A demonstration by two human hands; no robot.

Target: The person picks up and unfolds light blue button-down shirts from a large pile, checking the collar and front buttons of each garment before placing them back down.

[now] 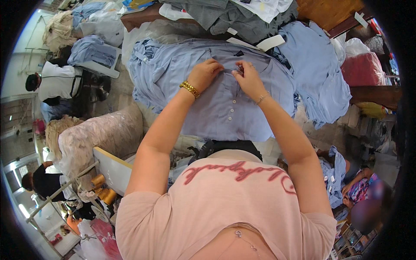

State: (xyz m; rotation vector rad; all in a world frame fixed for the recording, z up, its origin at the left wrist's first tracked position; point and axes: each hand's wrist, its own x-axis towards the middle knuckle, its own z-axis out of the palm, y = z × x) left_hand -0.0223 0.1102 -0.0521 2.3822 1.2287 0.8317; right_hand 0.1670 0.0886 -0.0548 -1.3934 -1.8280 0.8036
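Observation:
A light blue-grey button-front shirt (208, 115) lies spread before me, with small white buttons running down its front. My left hand (206, 76) is closed on the edge of the shirt's front opening, fingertips pinched together. Just to its right, my right hand (249, 80) also pinches the shirt, at the opposite side of the opening near the neckline. Whether a button sits between the right fingertips is too small to make out. A dark neck label (238, 53) shows just beyond my hands.
More blue garments (314, 71) hang over the right side, and a grey cloth heap (229, 19) lies at the back. White card tags (271, 43) rest near the collar. A large plastic-wrapped bundle (102, 132) stands on the left. Other people work at left and lower right.

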